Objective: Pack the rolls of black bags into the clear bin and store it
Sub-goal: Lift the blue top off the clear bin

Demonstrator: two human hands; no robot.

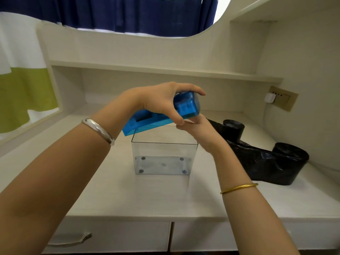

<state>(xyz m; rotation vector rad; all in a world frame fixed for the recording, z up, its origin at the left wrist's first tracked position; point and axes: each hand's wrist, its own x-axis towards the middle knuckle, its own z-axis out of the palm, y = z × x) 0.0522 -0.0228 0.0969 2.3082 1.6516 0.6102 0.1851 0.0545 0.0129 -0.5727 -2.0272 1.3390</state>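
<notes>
A clear bin stands empty in the middle of the white desk. Its blue lid is lifted and tilted just above the bin's far rim. My left hand grips the lid from above. My right hand touches the lid's right end from below. Two rolls of black bags lie to the right of the bin: a smaller one further back and a larger one nearer, joined by loose black plastic.
A shelf runs along the back above the desk. A wall socket with a white plug sits at the right. Drawers with a handle lie below the desk's front edge. A curtain hangs at the left.
</notes>
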